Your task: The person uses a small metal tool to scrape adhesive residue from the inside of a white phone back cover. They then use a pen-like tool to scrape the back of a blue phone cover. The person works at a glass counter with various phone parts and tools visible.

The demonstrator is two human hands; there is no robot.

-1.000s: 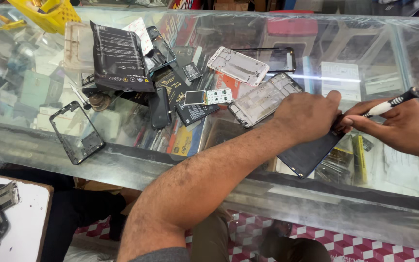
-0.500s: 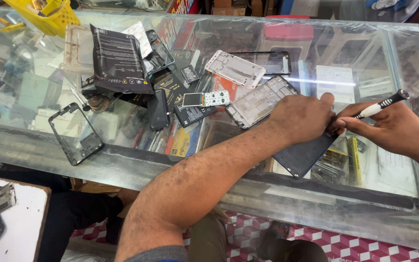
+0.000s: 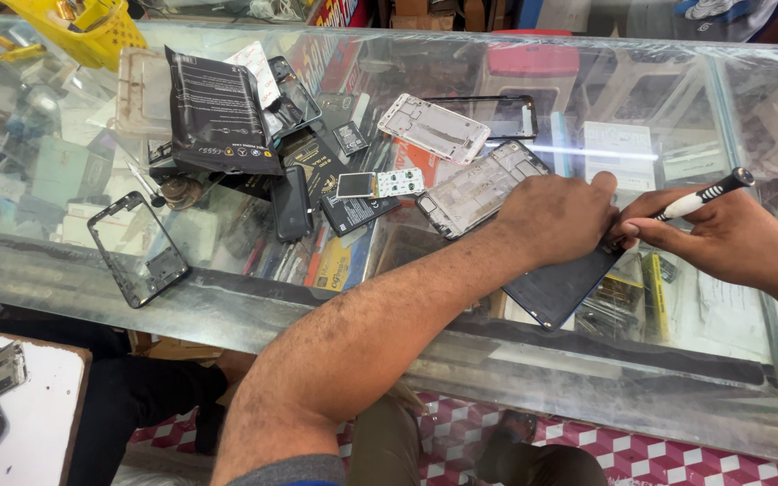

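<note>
Fingers: right hand [image 3: 731, 243] pinches a slim black-and-white screwdriver [image 3: 702, 196], its tip hidden at the phone's upper corner; left hand [image 3: 558, 216] lies palm-down, fingers curled, pressing on the phone.
Phone: dark flat rectangular phone [image 3: 558, 288] lies tilted on the glass counter top [image 3: 497, 355], under the left hand, near the front edge.
Left of it: empty black phone frame [image 3: 137, 250] lies alone.
Middle: small green-and-white circuit board [image 3: 380, 184] rests beside a silver metal mid-frame [image 3: 474, 189].
Far: black foil pouch [image 3: 218, 112] leans over scattered parts; 1 white phone frame [image 3: 434, 129] lies behind.
</note>
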